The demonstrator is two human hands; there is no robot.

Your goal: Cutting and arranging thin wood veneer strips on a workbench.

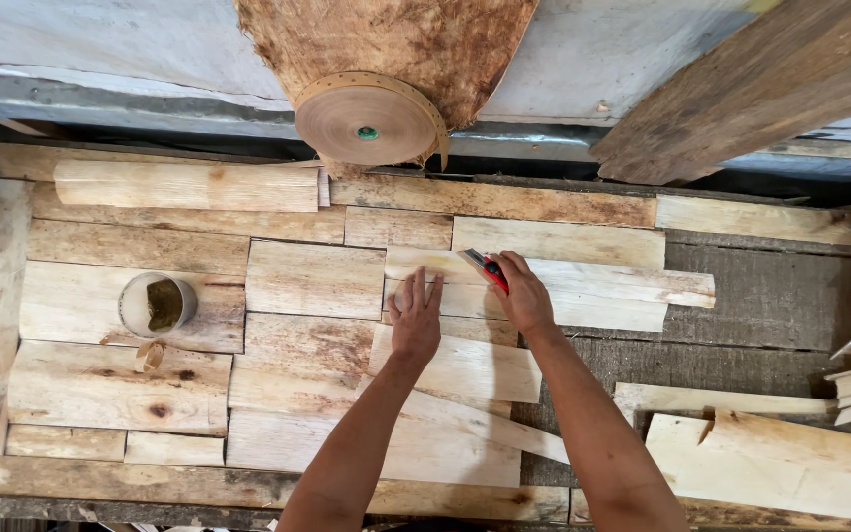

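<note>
Forearms: both of mine enter from the bottom edge and reach up over the table (770, 296), nearest the camera.
Left hand (416, 320): lies flat and released, fingers spread, palm pressed down on a pale veneer sheet (563, 291) near the middle of the table.
Right hand (522, 294): clenched around a red utility knife (486, 268), just beside my left hand; the knife's tip points up and to the left and meets the upper edge of the same veneer sheet.
Veneer sheet: long, thin, pale wood, lying crosswise and reaching well to the right of my hands, overlapping other strips.
Laid veneer pieces (312, 281): rectangular patches fitted edge to edge, covering the left and centre of the table inside a wooden frame.
Jar (157, 304): round, clear, with a dark yellowish content, standing on the laid pieces well to the left of my hands.
Tape roll (368, 120): brown paper tape wound on a flat disc, set at the far edge of the table, leaning against a rough bark-like slab (386, 39).
Loose offcuts (770, 463): pale wood scraps piled at the lower right, apart from both hands.
</note>
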